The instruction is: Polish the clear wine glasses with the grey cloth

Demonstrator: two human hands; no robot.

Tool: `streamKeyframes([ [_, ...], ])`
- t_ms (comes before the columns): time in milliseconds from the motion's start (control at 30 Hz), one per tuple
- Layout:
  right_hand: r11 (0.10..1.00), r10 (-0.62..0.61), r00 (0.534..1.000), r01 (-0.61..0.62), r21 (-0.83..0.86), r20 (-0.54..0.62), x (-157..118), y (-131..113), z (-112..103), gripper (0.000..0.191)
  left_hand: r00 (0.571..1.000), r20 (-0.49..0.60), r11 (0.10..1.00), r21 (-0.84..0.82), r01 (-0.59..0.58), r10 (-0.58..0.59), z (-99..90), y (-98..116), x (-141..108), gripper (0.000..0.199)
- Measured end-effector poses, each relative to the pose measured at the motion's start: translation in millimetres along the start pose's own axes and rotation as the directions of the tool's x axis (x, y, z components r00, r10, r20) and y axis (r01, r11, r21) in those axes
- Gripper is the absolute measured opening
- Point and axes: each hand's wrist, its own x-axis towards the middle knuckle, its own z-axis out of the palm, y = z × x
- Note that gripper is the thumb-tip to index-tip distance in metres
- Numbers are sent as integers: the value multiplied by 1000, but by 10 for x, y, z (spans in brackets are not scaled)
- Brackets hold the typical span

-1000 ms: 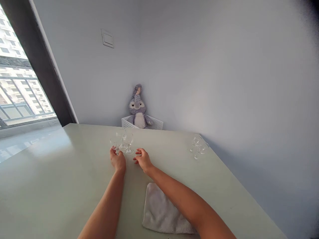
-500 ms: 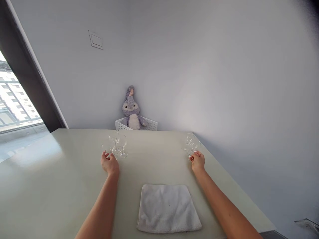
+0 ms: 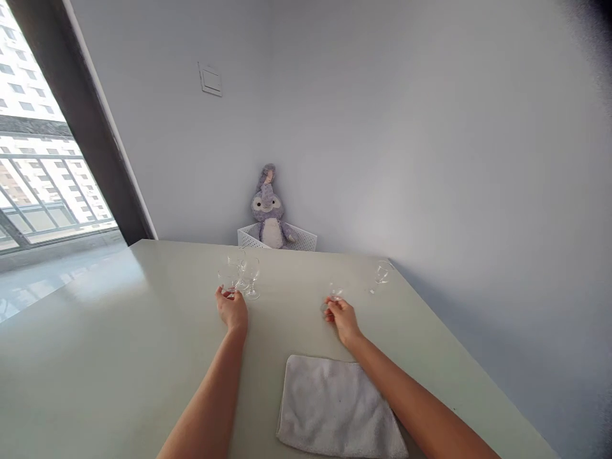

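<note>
My left hand (image 3: 232, 306) is closed around the low part of a clear stemmed glass (image 3: 228, 275) at the left of the table. Just behind that glass stand two more, a right-hand stemmed glass (image 3: 252, 275) and a rear stemmed glass (image 3: 236, 256), partly overlapping in view. Nearer the middle, my right hand (image 3: 340, 317) grips another small stemmed glass (image 3: 336, 290) by its stem, the fingers hiding part of it. A further clear glass (image 3: 382, 273) stands by the far right edge, beyond my right hand.
A folded white cloth (image 3: 339, 408) lies at the front of the table (image 3: 95, 357), partly under my right forearm. Past the far edge, a plush toy (image 3: 270, 217) sits in a white perforated basket (image 3: 306, 241). Walls rise behind and to the right.
My right hand has carried a glass leftward, away from the glass at the far right. My left hand stays at the left glasses. The view has turned slightly left.
</note>
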Motion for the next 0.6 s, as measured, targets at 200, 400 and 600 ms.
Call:
streamKeyframes([
  [200, 996, 25, 956, 0, -86, 291, -248, 86, 892, 22, 999, 37, 1000, -7, 1, -1, 4, 6, -32, 43],
  [400, 990, 32, 888, 35, -138, 459, -339, 184, 1526, 21, 1000, 6, 1000, -5, 29, -29, 6, 41, -60, 53],
  [600, 981, 13, 875, 83, -175, 485, -240, 228, 1795, 22, 999, 31, 999, -16, 29, -29, 4, 33, -46, 47],
])
